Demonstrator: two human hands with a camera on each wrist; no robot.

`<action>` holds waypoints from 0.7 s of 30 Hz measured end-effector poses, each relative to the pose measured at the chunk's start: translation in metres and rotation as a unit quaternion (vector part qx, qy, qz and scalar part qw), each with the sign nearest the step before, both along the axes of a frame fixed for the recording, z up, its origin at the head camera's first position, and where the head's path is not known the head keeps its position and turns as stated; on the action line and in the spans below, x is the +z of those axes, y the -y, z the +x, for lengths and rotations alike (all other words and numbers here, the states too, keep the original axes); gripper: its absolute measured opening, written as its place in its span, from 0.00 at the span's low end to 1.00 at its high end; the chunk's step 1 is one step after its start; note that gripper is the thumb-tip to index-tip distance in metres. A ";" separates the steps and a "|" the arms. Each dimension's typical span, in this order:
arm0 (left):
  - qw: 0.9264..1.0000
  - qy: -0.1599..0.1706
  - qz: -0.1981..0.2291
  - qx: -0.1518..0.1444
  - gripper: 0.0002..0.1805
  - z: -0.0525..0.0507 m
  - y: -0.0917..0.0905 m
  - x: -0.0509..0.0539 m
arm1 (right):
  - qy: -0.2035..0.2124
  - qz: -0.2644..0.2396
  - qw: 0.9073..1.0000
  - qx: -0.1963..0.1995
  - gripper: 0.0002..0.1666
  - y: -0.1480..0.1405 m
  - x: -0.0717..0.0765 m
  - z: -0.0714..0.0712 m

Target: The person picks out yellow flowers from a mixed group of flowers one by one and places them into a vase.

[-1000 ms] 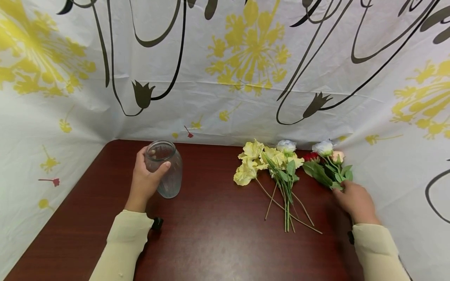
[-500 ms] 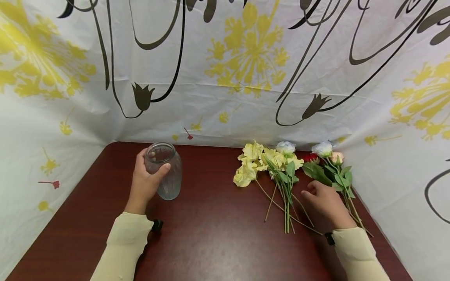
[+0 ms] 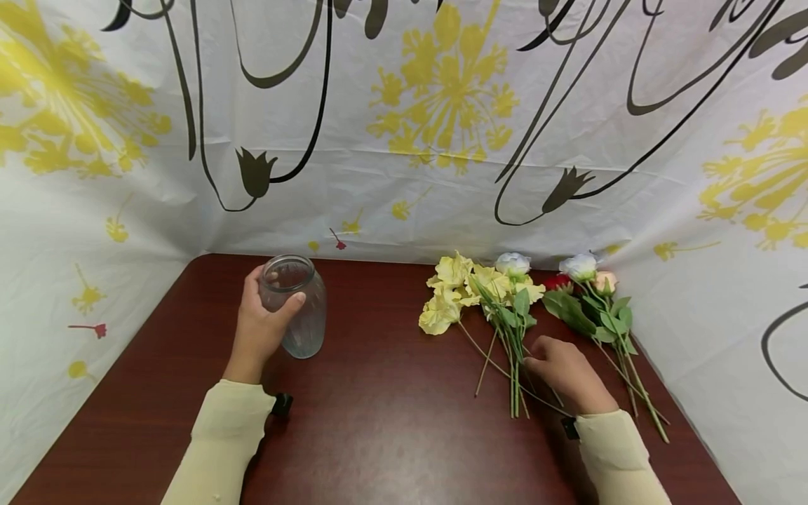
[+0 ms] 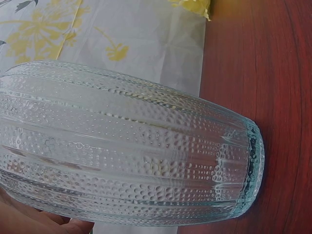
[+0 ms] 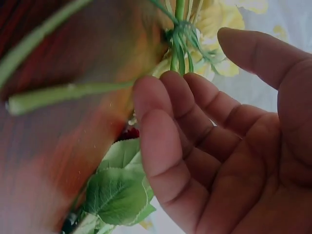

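My left hand (image 3: 257, 330) grips the upper part of a clear glass vase (image 3: 308, 319), thumb across its side below the rim. In the left wrist view the vase's dimpled, ribbed wall (image 4: 146, 146) fills much of the frame, its base on the table. My right hand (image 3: 568, 372) is beside the green stems (image 3: 514, 379) of the artificial yellow flowers (image 3: 442, 312). In the right wrist view that hand (image 5: 219, 136) has loosely bent fingers and the thumb apart, with nothing held. Whether its fingertips touch the stems, I cannot tell.
A white flower (image 3: 514, 264) lies among the yellow ones. At the right edge lie a white rose (image 3: 579, 266), a peach rose (image 3: 604, 283) and a red flower (image 3: 558, 282) with leafy stems. A patterned cloth (image 3: 404, 203) hangs behind the dark red table (image 3: 379, 435).
My right hand has come away from the leafy stems at the right and moved left to the yellow flowers' stems. The left hand and the vase have stayed in place.
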State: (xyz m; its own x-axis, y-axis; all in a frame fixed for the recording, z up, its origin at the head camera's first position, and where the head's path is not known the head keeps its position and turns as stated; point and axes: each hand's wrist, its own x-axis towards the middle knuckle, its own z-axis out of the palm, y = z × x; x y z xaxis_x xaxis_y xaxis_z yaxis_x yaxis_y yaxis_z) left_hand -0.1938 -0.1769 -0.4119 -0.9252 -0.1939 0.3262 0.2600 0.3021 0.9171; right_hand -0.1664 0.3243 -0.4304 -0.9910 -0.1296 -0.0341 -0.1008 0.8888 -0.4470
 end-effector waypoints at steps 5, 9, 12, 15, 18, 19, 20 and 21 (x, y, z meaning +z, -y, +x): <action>1.000 0.000 -0.001 0.003 0.45 0.000 0.001 0.000 | -0.001 -0.011 1.000 -0.022 0.08 0.008 -0.004 -0.003; 1.000 0.000 0.000 0.001 0.46 0.000 0.002 -0.001 | 0.013 -0.002 1.000 -0.026 0.10 0.012 -0.005 -0.005; 1.000 0.001 0.006 -0.004 0.46 0.001 0.001 -0.001 | 0.029 0.007 0.999 -0.027 0.12 0.014 -0.005 -0.006; 1.000 0.002 0.010 -0.009 0.47 0.001 0.000 -0.001 | 0.036 0.012 0.999 -0.024 0.14 0.013 -0.007 -0.006; 1.000 0.005 0.009 -0.010 0.47 0.001 0.000 0.000 | 0.035 0.014 0.999 -0.024 0.13 0.012 -0.009 -0.006; 1.000 0.005 0.008 -0.009 0.47 0.001 -0.001 0.000 | 0.033 0.014 0.999 -0.023 0.12 0.012 -0.009 -0.006; 1.000 0.006 0.006 -0.008 0.47 0.001 -0.001 0.001 | 0.031 0.015 0.999 -0.023 0.12 0.012 -0.010 -0.007; 1.000 0.006 0.005 -0.007 0.47 0.001 0.000 0.001 | 0.030 0.015 0.999 -0.022 0.11 0.011 -0.011 -0.007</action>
